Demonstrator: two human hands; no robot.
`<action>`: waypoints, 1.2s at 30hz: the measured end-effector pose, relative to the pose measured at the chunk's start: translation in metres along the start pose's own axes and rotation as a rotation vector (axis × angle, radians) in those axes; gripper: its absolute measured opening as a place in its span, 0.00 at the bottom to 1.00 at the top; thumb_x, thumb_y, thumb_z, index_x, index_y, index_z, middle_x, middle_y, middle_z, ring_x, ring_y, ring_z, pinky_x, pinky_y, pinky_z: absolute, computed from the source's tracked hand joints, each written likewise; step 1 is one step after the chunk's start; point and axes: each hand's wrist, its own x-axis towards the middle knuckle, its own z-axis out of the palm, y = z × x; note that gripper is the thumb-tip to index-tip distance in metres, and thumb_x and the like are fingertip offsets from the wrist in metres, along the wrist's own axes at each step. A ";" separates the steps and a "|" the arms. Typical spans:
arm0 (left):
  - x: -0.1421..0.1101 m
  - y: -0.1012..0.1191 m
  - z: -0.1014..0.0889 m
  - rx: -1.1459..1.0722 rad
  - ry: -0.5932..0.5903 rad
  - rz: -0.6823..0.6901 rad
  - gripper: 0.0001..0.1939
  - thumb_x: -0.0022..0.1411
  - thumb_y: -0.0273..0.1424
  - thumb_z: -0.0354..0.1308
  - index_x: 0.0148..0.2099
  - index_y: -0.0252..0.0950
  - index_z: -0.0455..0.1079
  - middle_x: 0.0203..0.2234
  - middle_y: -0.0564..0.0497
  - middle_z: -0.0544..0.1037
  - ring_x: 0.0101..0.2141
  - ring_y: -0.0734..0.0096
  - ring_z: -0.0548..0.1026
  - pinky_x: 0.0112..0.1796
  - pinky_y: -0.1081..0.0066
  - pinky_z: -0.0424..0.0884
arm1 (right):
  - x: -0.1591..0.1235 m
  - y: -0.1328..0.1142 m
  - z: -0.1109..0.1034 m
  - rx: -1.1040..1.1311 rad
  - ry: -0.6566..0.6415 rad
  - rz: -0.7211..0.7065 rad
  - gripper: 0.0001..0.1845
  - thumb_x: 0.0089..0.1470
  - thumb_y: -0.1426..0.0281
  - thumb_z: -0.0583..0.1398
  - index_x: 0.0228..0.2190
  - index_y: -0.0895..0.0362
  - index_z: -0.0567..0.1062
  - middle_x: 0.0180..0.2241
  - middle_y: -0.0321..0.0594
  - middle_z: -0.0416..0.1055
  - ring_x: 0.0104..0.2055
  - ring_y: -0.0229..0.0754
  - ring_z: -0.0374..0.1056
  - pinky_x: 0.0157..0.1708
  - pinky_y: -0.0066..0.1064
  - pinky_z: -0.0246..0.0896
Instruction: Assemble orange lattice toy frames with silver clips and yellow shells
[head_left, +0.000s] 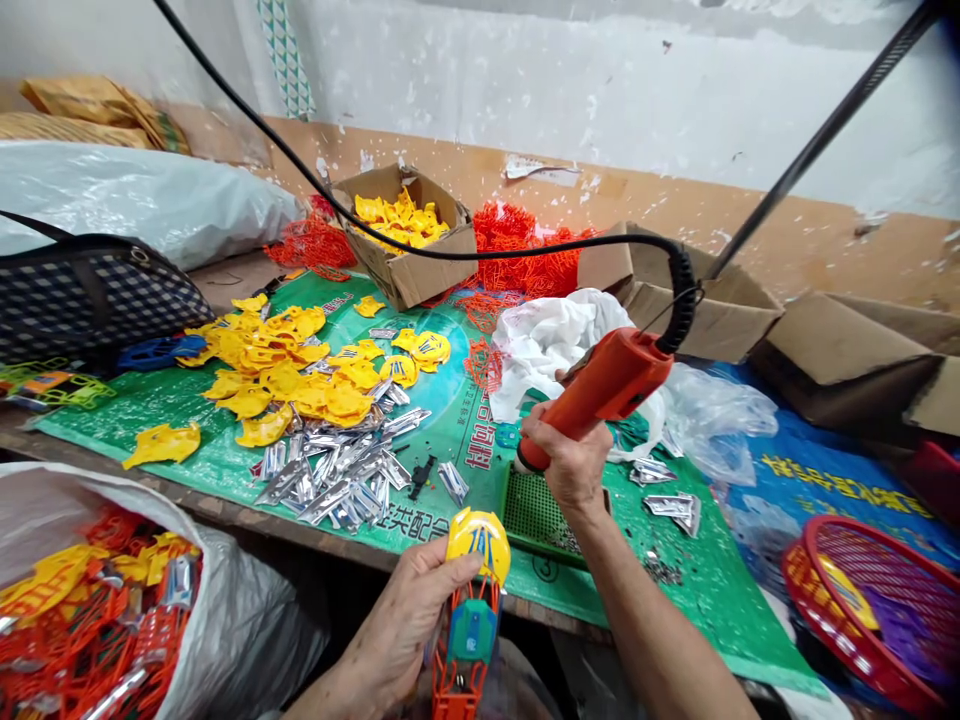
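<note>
My left hand [409, 610] is closed on a toy assembly [472, 625], low at the front edge of the table. Its top is a rounded yellow plastic piece with dark markings, joined to an orange-red plastic frame with a teal block in the middle. My right hand [574, 455] is wrapped round an orange-red electric screwdriver [600, 395] with a black cable at its upper end. The screwdriver's lower end points down over a green perforated tray [536, 515] that has small dark bits, perhaps screws, in it. The tip itself is hard to make out.
Yellow pieces [300, 365] and silvery parts [345, 480] lie heaped left of centre. Behind them stands a cardboard box [420, 265] of yellow pieces. A white sack [232, 590] of mixed parts is at lower left, a red basket [862, 530] at right. The black cable [292, 160] crosses overhead.
</note>
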 end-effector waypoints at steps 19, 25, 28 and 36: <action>-0.021 -0.025 -0.011 -0.031 0.133 -0.006 0.19 0.50 0.41 0.70 0.37 0.30 0.79 0.23 0.49 0.78 0.21 0.76 0.70 0.24 0.77 0.66 | -0.002 -0.003 0.002 0.007 -0.058 -0.001 0.08 0.34 0.71 0.68 0.20 0.58 0.75 0.19 0.31 0.70 0.21 0.36 0.63 0.24 0.32 0.62; -0.018 -0.026 -0.014 0.014 0.143 -0.002 0.20 0.48 0.42 0.70 0.35 0.29 0.79 0.22 0.49 0.78 0.21 0.75 0.70 0.23 0.77 0.66 | 0.001 -0.009 -0.003 0.081 -0.008 -0.020 0.09 0.34 0.72 0.68 0.22 0.58 0.75 0.21 0.32 0.71 0.22 0.37 0.65 0.26 0.34 0.63; -0.016 -0.027 -0.013 0.045 0.145 0.003 0.20 0.47 0.42 0.71 0.33 0.29 0.78 0.21 0.49 0.77 0.20 0.75 0.70 0.23 0.77 0.65 | -0.007 -0.029 -0.007 0.166 -0.035 -0.016 0.08 0.35 0.74 0.68 0.22 0.58 0.74 0.21 0.31 0.70 0.22 0.37 0.65 0.26 0.34 0.63; -0.012 -0.030 -0.015 0.065 0.153 0.037 0.19 0.47 0.41 0.70 0.30 0.28 0.78 0.21 0.49 0.77 0.20 0.76 0.68 0.22 0.77 0.62 | -0.068 -0.069 -0.011 0.390 -0.318 0.164 0.25 0.39 0.76 0.66 0.42 0.50 0.73 0.24 0.29 0.72 0.24 0.38 0.67 0.29 0.35 0.67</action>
